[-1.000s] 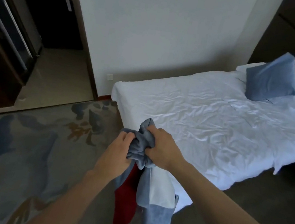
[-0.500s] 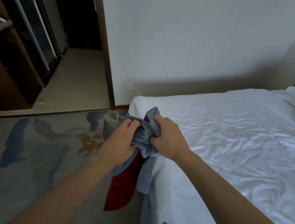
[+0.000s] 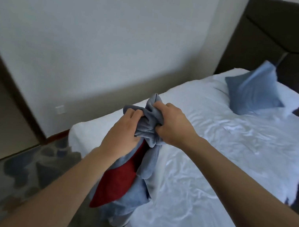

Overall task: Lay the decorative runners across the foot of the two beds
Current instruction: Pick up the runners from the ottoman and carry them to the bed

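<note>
the runner (image 3: 148, 132) is a bunched blue cloth with a red side showing, held at frame centre above the near corner of the bed (image 3: 215, 161), its tail hanging down past the mattress edge toward the carpet (image 3: 20, 181). none of it lies flat on the bed yet.

likely trouble: the wad is tangled, so pulling it apart could leave it twisted, or red side up. the hanging tail could drag on the carpet or catch the corner. laying it over the creased sheet may leave it crooked.

the left hand (image 3: 123, 130) clenches the bundle from the left, fingers curled into the folds. the right hand (image 3: 173, 126) grips the top of it from the right, knuckles up. both forearms reach in from the lower frame, hands nearly touching. a blue pillow (image 3: 253, 89) sits upper right by the headboard (image 3: 290, 37).
</note>
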